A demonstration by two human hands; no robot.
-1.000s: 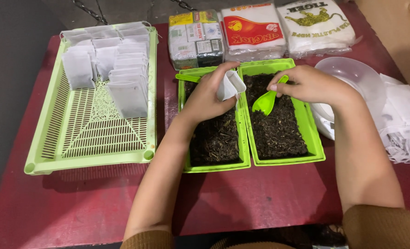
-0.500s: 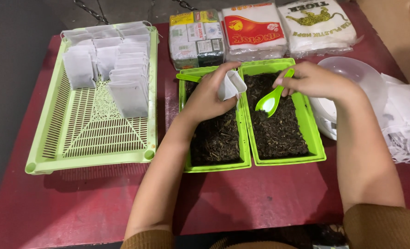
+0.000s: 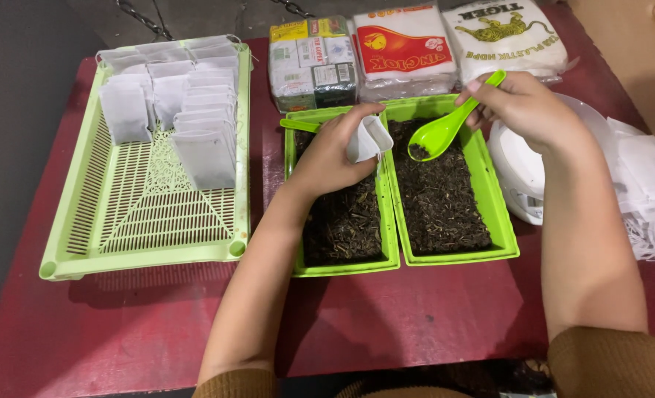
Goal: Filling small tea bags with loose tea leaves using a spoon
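Note:
My left hand (image 3: 329,151) holds a small white paper bag (image 3: 368,138) with its mouth open, above the left green tray (image 3: 342,267) of dark loose tea. My right hand (image 3: 523,107) grips the handle of a green plastic spoon (image 3: 445,127). The spoon's bowl carries a little tea and hovers just right of the bag's mouth, over the right green tray (image 3: 504,221), which also holds dark tea.
A large slotted green basket (image 3: 139,221) on the left holds several filled white bags (image 3: 187,110). Packets (image 3: 313,63) and plastic-wrapped bundles (image 3: 405,48) line the back. A white bowl (image 3: 515,166) and a heap of empty bags (image 3: 648,191) lie at the right on the red table (image 3: 416,317).
My right hand has lifted the spoon out of the right tray's tea and raised it beside the bag's mouth. My left hand has kept the bag in place.

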